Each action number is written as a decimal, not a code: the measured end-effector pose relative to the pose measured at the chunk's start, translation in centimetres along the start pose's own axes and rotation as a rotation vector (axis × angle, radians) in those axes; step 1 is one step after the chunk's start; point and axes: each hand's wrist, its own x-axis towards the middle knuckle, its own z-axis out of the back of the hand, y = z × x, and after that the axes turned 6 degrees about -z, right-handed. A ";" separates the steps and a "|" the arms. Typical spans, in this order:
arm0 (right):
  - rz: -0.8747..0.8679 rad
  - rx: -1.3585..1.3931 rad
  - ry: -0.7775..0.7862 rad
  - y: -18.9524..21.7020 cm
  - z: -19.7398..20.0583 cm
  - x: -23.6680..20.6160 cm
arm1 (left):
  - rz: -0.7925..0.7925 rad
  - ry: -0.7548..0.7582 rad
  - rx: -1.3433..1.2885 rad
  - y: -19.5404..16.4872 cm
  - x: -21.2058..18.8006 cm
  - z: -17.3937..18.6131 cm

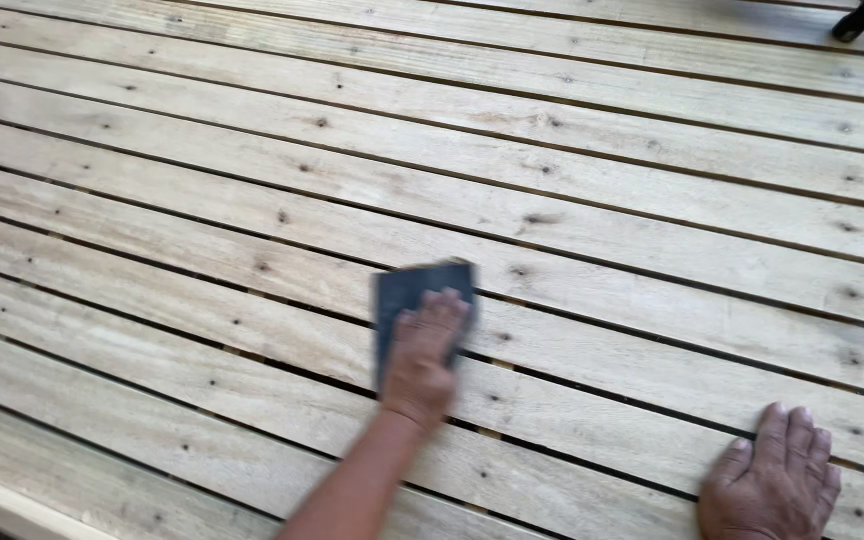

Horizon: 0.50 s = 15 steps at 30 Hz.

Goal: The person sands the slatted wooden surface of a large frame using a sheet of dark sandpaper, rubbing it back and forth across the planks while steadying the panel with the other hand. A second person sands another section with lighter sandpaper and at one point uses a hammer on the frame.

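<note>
Pale wooden slats are filling almost the whole view, running slightly downhill from left to right with dark narrow gaps between them and small knots and nail marks dotted along each board. Sunlight is falling evenly across the wood.

Near the middle, the left hand is lying flat and pressing down on a dark grey-blue sheet of sandpaper, fingers spread loosely over its lower right part rather than curling around it. That sheet is resting on the slats just left of centre, its upper edge and left side showing beyond the fingers, and it is spanning one of the gaps between two boards. The forearm is reaching up from the bottom edge of the view.

At the lower right, the right hand is resting open, palm down, on a slat, well apart from the sandpaper and grasping nothing.

In the top right corner a small dark object is poking into view; what it is cannot be told.
</note>
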 end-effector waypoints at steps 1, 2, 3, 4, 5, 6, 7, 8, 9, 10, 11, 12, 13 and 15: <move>-0.007 0.006 -0.014 0.2 0.2 -0.1 | 0.086 -0.060 0.053 3.5 0.1 1.9; -0.014 0.011 -0.031 0.7 0.3 -0.4 | 0.170 -0.123 0.104 5.4 0.4 3.1; -0.038 0.028 -0.062 1.6 0.4 -1.3 | 0.213 -0.150 0.102 6.0 0.5 3.7; -0.061 0.053 -0.087 3.0 0.2 -2.3 | 0.258 -0.177 0.112 5.5 0.5 4.0; -0.085 0.087 -0.120 5.0 -0.2 -3.3 | 0.295 -0.214 0.127 4.3 0.6 4.0; -0.056 0.092 -0.113 7.5 -1.0 -4.6 | 0.306 -0.197 0.037 2.1 0.4 3.3; -0.023 0.091 -0.112 10.4 -1.9 -6.2 | 0.221 -0.155 -0.086 -0.7 -0.1 2.6; 0.012 0.091 -0.114 13.5 -3.0 -7.6 | 0.096 -0.005 -0.110 -3.1 -0.8 1.7; 0.009 0.050 -0.077 16.7 -4.2 -9.2 | -0.075 0.100 -0.138 -4.5 -1.3 1.3; 0.003 0.001 -0.034 18.9 -4.7 -10.6 | -0.131 0.207 -0.201 -5.1 -1.9 1.1; -0.020 -0.010 0.000 20.3 -4.7 -11.3 | -0.193 0.313 -0.258 -4.9 -2.7 1.3; -0.046 -0.020 0.029 21.3 -4.5 -11.7 | -0.236 0.295 -0.229 -3.0 -3.0 2.1; -0.072 -0.032 0.052 22.2 -4.4 -11.8 | -0.283 0.273 -0.204 0.1 -2.8 3.3; -0.051 -0.014 0.050 22.6 -3.7 -12.4 | -0.233 0.251 -0.163 7.1 -3.9 7.0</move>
